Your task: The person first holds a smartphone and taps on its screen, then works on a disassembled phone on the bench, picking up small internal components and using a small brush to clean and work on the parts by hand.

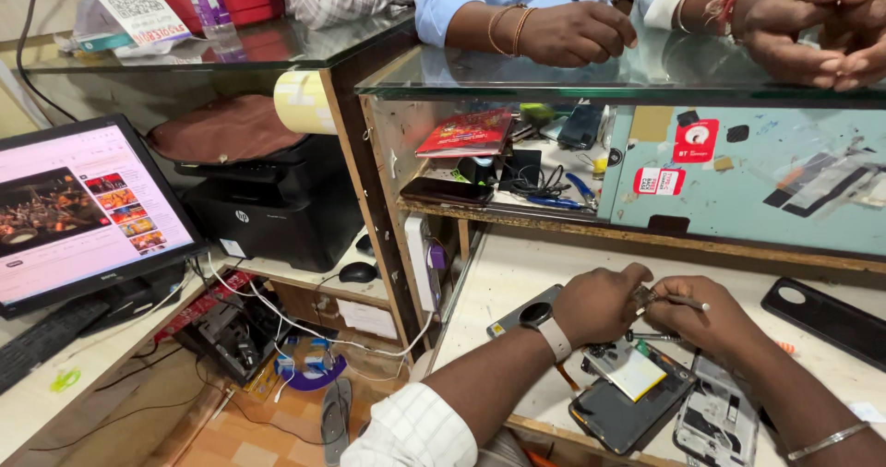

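Metal glints between the two hands: a small phone part is pinched in the fingertips of the left hand, which wears a wristwatch, while the right hand grips a thin metal tool whose tip meets that part. Both hands are closed on what they hold, just above the pale counter. Right below them lies an opened smartphone with a silvery battery lifted partly out of it, and just beside it to the right a second opened phone frame shows its inner parts. A dark phone back cover lies further right, well apart, and another dark phone lies behind the left wrist.

Behind the counter rises a partition with a pale blue panel carrying stickers, and a shelf compartment holding a red booklet, a dark phone, cables and pens. On top is a glass slab where other people's hands rest. To the left stand a black printer, a computer monitor showing a lit screen, and a keyboard; tangled cables run down towards the tiled floor.
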### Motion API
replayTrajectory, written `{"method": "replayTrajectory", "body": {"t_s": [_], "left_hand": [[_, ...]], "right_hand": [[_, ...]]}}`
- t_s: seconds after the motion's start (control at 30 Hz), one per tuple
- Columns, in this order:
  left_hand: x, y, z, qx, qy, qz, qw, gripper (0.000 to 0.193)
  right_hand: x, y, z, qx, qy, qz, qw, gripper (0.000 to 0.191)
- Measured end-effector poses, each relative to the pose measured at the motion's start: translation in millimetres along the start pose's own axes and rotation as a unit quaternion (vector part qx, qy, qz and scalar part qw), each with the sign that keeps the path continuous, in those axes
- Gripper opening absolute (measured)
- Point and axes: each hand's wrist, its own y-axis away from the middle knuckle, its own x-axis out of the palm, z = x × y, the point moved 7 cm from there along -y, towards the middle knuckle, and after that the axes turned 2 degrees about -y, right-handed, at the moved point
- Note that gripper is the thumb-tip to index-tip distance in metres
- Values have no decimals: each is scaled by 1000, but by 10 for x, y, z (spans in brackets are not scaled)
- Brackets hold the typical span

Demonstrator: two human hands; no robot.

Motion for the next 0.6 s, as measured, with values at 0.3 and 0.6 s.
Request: {"method": "replayTrajectory", "body": {"t_s": [0.3, 0.6], "left_hand": [[8, -33, -17, 19, 17, 9, 1000, 38], [-65, -77, -75, 22, 3, 2, 1000, 47]], "right_hand": [[-66, -31, 158, -77, 168, -26, 982, 22], [-100, -48, 113, -45, 154, -47, 986, 19]]}}
